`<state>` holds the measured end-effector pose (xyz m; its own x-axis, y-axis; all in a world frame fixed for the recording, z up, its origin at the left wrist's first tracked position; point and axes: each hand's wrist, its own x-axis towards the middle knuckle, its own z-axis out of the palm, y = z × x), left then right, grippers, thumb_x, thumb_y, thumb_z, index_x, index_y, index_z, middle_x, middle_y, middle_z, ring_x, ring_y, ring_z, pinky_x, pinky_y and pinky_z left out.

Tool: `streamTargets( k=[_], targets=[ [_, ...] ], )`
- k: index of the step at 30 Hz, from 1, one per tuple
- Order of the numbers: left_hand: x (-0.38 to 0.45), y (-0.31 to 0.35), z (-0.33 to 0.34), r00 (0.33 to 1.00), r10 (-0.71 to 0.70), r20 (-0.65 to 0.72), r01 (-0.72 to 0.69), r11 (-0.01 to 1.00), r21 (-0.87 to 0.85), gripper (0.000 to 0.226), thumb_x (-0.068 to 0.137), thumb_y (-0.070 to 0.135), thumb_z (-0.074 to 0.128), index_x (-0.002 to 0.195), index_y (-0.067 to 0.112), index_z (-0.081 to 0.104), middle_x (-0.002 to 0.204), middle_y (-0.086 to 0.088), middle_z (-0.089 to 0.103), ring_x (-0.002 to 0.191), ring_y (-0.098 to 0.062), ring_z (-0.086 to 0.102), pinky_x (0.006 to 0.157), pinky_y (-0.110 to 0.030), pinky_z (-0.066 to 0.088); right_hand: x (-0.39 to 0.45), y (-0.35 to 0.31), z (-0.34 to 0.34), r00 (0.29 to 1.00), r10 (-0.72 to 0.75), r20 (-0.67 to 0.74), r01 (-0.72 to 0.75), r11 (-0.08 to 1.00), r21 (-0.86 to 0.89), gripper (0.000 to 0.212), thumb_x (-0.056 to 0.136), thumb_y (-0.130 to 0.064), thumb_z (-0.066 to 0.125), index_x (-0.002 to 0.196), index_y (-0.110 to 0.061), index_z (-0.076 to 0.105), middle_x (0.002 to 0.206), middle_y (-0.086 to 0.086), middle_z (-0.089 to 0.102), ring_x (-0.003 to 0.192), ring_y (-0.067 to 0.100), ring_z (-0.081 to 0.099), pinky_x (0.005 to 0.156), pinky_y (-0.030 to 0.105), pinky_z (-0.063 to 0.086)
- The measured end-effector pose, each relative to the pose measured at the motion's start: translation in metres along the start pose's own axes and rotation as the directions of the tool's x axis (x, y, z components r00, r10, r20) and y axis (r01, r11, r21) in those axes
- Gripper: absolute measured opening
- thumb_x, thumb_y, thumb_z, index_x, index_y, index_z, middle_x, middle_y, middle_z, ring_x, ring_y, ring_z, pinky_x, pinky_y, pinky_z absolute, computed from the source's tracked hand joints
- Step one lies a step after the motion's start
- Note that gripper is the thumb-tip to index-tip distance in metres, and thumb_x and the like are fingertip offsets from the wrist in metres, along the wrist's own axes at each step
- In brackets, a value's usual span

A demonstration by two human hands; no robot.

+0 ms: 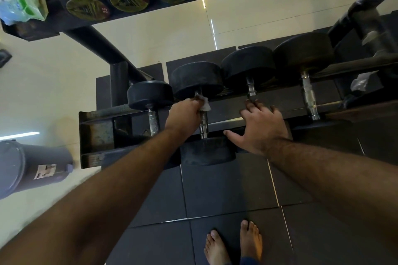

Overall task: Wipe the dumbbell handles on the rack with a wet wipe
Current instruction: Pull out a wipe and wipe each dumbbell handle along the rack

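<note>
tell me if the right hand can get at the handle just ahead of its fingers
Probably yes: the right hand is open and empty, and that handle lies bare just past its fingertips with nothing between them.

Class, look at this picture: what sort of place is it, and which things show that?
Most likely a gym's weights area: a tiered dumbbell rack holding rubber-headed dumbbells, dark rubber floor tiles, and a left hand wiping a handle with a wet wipe.

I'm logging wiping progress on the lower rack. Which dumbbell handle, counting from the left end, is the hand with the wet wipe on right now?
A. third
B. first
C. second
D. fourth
C: the left hand is closed around the wet wipe on the second dumbbell's handle, while the open right hand rests at the rack rail near the third.
</note>
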<state>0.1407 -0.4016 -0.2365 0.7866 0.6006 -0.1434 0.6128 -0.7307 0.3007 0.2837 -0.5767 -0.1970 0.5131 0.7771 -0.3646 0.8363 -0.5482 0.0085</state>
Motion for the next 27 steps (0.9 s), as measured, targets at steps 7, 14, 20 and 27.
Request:
streamTargets(
  k=[7, 14, 20, 27],
  targets=[
    [-0.005, -0.014, -0.027, 0.856, 0.293, 0.426, -0.331, 0.944, 0.014, 0.034, 0.091, 0.017, 0.063, 0.121, 0.025, 0.077, 0.115, -0.002, 0.073, 0.105, -0.025, 0.068, 0.090, -0.031, 0.053, 0.000, 0.000, 0.001, 1.000, 0.005, -0.019, -0.005, 1.000, -0.019, 0.105, 0.077, -0.098, 0.027, 0.145, -0.025, 0.060, 0.162, 0.001, 0.051, 0.150, 0.026, 0.045, 0.118, 0.057, 0.039],
    [0.007, 0.019, -0.008, 0.975, 0.159, 0.153, -0.191, 0.956, 0.221, 0.031, 0.090, 0.010, 0.060, 0.117, 0.012, 0.076, 0.120, -0.008, 0.065, 0.103, -0.031, 0.065, 0.087, -0.039, 0.053, 0.002, 0.001, 0.006, 0.998, 0.011, -0.055, -0.011, 1.000, -0.001, 0.101, 0.078, -0.095, 0.036, 0.147, -0.024, 0.058, 0.160, 0.002, 0.054, 0.145, 0.026, 0.049, 0.114, 0.053, 0.043],
    [0.002, 0.023, -0.012, 0.958, 0.002, 0.287, 0.012, 0.999, -0.050, 0.017, 0.086, 0.023, 0.070, 0.097, 0.020, 0.083, 0.094, -0.003, 0.078, 0.091, -0.023, 0.072, 0.082, -0.036, 0.060, 0.003, 0.006, 0.011, 0.997, -0.004, -0.071, 0.007, 0.999, 0.039, 0.102, 0.077, -0.095, 0.033, 0.146, -0.024, 0.057, 0.156, 0.002, 0.056, 0.144, 0.026, 0.050, 0.109, 0.050, 0.046],
    [0.008, 0.081, -0.021, 0.952, -0.306, -0.031, 0.255, 0.842, -0.476, 0.037, 0.094, 0.043, 0.069, 0.069, 0.016, 0.074, 0.057, 0.001, 0.068, 0.060, -0.018, 0.069, 0.060, -0.032, 0.058, -0.002, 0.052, 0.008, 0.993, -0.114, -0.031, 0.115, 0.869, 0.482, 0.119, 0.076, -0.102, 0.018, 0.155, -0.022, 0.055, 0.164, 0.006, 0.049, 0.151, 0.027, 0.042, 0.121, 0.045, 0.038]
  ],
)
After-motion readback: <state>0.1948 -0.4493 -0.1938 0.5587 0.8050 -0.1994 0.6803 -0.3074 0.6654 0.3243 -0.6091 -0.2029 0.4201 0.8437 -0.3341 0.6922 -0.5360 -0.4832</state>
